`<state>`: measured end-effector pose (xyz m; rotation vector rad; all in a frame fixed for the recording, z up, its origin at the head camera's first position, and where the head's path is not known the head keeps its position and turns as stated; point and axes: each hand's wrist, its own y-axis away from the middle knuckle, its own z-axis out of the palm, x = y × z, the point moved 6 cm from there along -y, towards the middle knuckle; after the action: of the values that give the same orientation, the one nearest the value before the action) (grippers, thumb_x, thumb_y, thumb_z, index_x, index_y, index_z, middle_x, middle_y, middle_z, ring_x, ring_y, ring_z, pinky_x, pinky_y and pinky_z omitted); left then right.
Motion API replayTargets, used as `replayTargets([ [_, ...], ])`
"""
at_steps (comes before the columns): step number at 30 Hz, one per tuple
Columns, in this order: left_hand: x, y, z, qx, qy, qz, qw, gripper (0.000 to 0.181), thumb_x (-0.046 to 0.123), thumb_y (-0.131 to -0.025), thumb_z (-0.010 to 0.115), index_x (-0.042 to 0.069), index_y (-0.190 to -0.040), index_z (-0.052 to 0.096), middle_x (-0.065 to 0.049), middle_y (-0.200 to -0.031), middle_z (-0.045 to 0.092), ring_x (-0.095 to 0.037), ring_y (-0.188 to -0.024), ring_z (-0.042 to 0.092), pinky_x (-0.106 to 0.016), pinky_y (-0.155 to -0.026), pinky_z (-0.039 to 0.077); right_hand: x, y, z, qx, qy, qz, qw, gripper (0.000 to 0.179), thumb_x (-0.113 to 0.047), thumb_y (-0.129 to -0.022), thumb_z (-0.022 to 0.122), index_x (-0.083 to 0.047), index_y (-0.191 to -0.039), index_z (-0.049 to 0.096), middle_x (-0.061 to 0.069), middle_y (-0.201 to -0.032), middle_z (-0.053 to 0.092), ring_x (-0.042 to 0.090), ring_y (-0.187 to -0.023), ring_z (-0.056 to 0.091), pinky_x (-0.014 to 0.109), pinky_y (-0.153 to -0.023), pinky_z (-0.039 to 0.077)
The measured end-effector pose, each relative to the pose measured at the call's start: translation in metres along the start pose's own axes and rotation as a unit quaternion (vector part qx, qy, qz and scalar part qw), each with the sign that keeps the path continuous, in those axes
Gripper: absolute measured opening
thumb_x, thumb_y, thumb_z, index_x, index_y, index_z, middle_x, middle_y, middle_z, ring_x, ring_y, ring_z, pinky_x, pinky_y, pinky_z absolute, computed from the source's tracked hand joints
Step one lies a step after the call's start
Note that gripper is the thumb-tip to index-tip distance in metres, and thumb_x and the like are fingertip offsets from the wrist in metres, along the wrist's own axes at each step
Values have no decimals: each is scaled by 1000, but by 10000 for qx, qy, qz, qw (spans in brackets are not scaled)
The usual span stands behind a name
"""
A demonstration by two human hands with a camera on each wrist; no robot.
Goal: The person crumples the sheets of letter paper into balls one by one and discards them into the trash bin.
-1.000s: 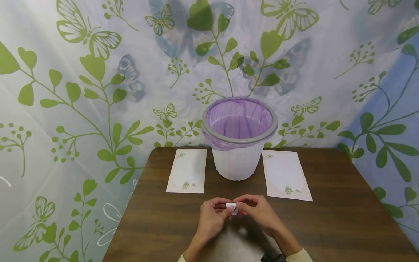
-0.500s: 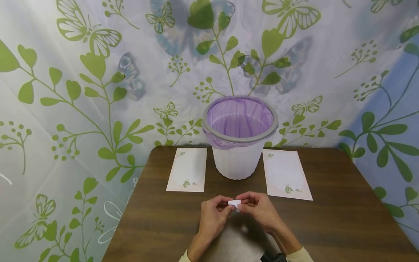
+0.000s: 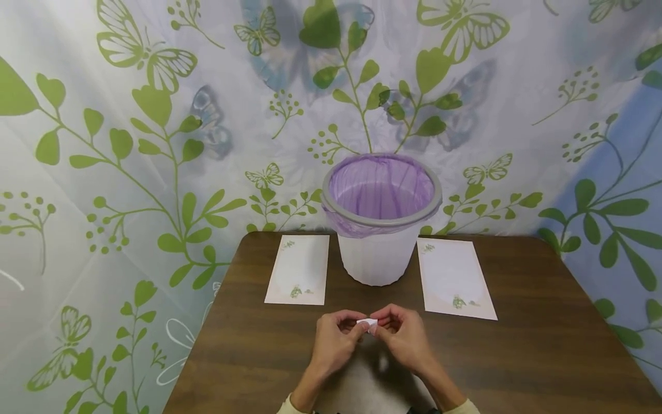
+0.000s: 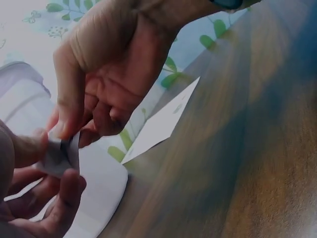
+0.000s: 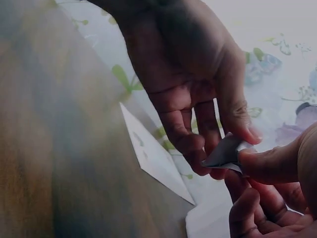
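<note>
In front of the bin (image 3: 374,261), on the side nearer the person, a small folded white piece (image 3: 368,323) that looks like paper is held between two hands, with the desk (image 3: 543,356) beneath. The left hand (image 3: 333,343) reaches in from the bin's front left, its grip narrow, thumb and fingers pinching one side of the piece. The right hand (image 3: 407,340) comes from the bin's front right, its grip just as narrow, pinching the other side, so that the fingertips of both nearly meet. Creases and a raised flap show on the piece in the wrist views, though its exact shape is partly hidden by the thumbs. The bin is white with a grey rim (image 3: 331,205), and a purple liner (image 3: 383,192) covers its inside and folds out over the edge. One printed sheet (image 3: 299,270) lies flat just left of the bin, another sheet (image 3: 455,276) just right of it. Behind the bin hangs a cloth (image 3: 289,132) patterned with green leaves and butterflies.
</note>
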<state>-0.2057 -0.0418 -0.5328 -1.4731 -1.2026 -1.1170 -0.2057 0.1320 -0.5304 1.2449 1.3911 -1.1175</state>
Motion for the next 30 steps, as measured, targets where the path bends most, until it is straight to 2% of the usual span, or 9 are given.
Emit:
replayTargets([
  [4,1,2,0,259,-189,8,9995,7,10,-93,88,6,-98,84,-7,-87,82,-5,-73,72,-18,-67,59,0,2,2,207,245,-183,9993,21,9,-83,88,-5,-95,79,7,-81,75,10,-66,69,23,-62,60],
  [7,0,2,1,358,-78,-44,9993,6,7,-92,88,5,-96,84,-8,-86,82,-6,-73,73,-17,-66,58,-2,4,3,427,541,-427,9967,23,8,-82,90,-10,-92,79,2,-78,74,8,-64,68,23,-60,59],
  [10,-1,1,2,384,155,-181,9990,5,4,-92,87,3,-96,84,-11,-86,82,-10,-74,76,-17,-65,59,-5,5,4,657,988,-744,9901,28,6,-81,91,-17,-90,78,-6,-75,72,5,-62,66,24,-58,58],
  [14,-4,0,1,330,387,-393,9979,4,1,-92,85,1,-96,84,-14,-88,83,-12,-75,78,-17,-66,60,-7,8,7,869,1554,-1354,9747,34,7,-79,92,-22,-90,77,-14,-75,72,1,-62,64,25,-56,56],
  [19,-9,-2,-1,109,936,-705,9931,10,3,-95,84,-3,-102,83,-17,-92,83,-14,-74,75,-20,-62,60,-15,9,9,995,1953,-2452,9444,34,8,-78,93,-19,-93,78,-12,-82,76,-1,-68,66,22,-61,58],
  [22,-13,-5,-3,-55,1271,-860,9881,18,7,-98,82,-6,-110,81,-18,-100,83,-14,-77,75,-24,-66,63,-18,7,6,930,1912,-2858,9344,34,10,-78,92,-16,-95,79,-7,-88,78,3,-75,72,17,-69,60],
  [27,-11,-8,-7,-267,1428,-875,9855,27,6,-98,82,-11,-118,78,-21,-110,82,-20,-89,80,-34,-82,68,-21,4,-1,623,1525,-3165,9342,37,16,-77,90,-16,-93,80,-3,-91,79,11,-80,76,16,-76,62],
  [30,-8,-9,-9,-324,1272,-673,9891,26,3,-97,82,-10,-118,78,-23,-110,82,-20,-93,81,-31,-84,68,-21,2,-4,365,1292,-3211,9375,36,16,-78,89,-14,-96,80,1,-96,80,18,-84,78,18,-78,64],
])
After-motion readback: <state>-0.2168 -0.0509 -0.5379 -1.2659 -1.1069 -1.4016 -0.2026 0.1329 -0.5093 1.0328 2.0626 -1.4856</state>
